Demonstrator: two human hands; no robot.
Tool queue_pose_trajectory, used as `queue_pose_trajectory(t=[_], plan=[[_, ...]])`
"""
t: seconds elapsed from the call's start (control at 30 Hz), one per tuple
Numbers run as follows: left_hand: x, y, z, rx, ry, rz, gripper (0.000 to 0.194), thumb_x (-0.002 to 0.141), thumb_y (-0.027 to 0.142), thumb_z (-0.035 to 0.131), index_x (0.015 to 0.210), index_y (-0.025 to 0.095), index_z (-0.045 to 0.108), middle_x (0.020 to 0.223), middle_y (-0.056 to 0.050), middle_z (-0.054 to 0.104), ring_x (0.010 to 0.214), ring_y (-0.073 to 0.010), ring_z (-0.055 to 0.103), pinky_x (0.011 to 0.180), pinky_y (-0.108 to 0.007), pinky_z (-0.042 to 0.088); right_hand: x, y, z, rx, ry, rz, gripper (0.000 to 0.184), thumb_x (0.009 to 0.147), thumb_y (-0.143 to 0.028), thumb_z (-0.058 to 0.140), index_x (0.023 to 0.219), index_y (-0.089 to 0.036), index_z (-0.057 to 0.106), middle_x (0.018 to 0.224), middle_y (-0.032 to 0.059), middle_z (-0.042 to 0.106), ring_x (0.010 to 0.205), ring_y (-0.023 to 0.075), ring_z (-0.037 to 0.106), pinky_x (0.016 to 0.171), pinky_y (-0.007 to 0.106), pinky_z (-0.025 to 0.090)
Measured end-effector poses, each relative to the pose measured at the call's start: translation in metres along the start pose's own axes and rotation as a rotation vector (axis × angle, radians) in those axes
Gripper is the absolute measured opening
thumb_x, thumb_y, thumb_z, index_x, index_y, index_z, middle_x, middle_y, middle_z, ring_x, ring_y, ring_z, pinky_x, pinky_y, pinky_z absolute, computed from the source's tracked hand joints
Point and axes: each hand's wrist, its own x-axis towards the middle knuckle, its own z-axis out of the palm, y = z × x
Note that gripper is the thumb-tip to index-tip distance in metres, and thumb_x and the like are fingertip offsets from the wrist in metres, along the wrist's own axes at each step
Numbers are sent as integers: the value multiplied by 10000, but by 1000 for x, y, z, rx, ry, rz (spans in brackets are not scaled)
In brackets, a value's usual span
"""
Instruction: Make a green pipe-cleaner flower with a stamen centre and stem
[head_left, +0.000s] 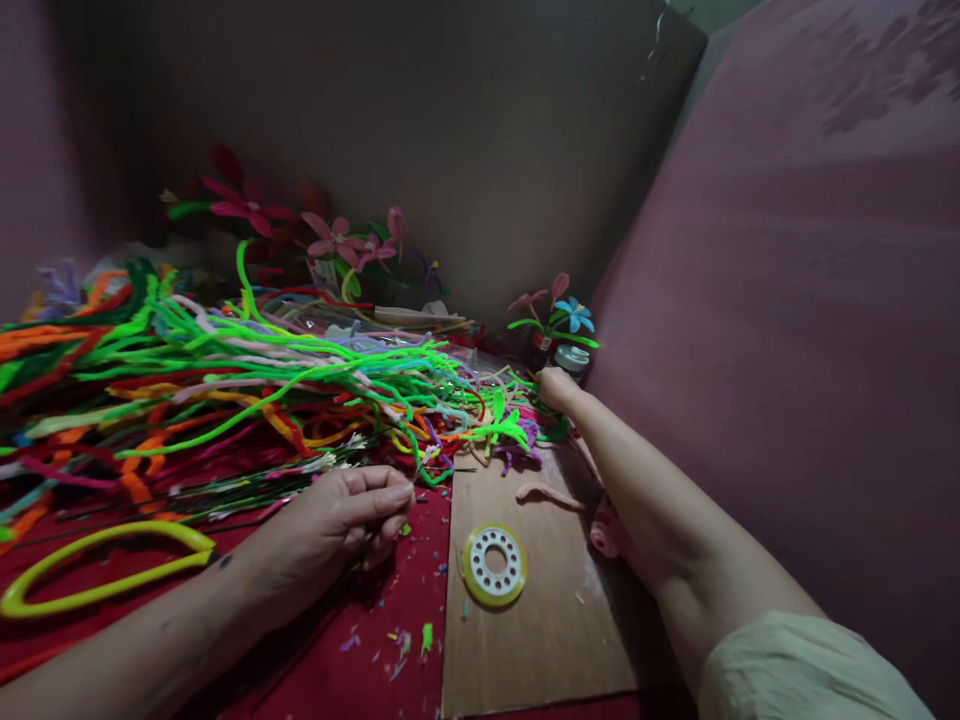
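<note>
My left hand [341, 520] rests on a red cloth [330, 650], its fingers pinched together on a thin wire stem [442, 468] that runs off to the right. My right hand [556, 388] reaches far forward to the edge of a big heap of coloured pipe cleaners [225, 380], near green bits [502, 425]. Its fingers curl closed among the strands; what they hold is hidden. A small potted pipe-cleaner flower [562, 325] stands just beyond that hand.
A yellow-rimmed tape roll [493, 566] lies on a wooden board [540, 620]. Yellow-handled scissors [97, 565] lie at the left. Pink pipe-cleaner flowers [337, 240] stand at the back against a dark wall. A pink surface [787, 300] rises on the right.
</note>
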Motion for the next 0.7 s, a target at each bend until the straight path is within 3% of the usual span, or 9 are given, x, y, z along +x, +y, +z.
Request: queue_pose_trajectory(t=[0.2, 0.43, 0.7], plan=[[0, 1, 1, 19, 5, -11, 288, 798, 332, 552, 582, 160, 474, 440, 42, 453, 388, -69, 337, 430, -230, 218, -5, -1, -8, 46, -75, -40, 297, 856, -299, 534, 1122, -167, 535, 1130, 73, 555, 964, 207, 573, 784, 379, 493], [-1, 2, 2, 34, 30, 1, 290, 776, 335, 578, 573, 161, 466, 417, 47, 431, 389, -73, 344, 437, -231, 215, -10, -5, -5, 54, -50, -60, 291, 861, -296, 527, 1125, -175, 533, 1143, 79, 549, 979, 205, 567, 802, 384, 486], [-1, 2, 3, 37, 40, 2, 292, 768, 340, 586, 574, 160, 465, 413, 51, 428, 381, -60, 296, 428, -233, 167, -7, 4, -7, 149, -32, 10, 294, 860, -303, 527, 1121, -168, 537, 1141, 75, 550, 977, 212, 567, 800, 387, 487]])
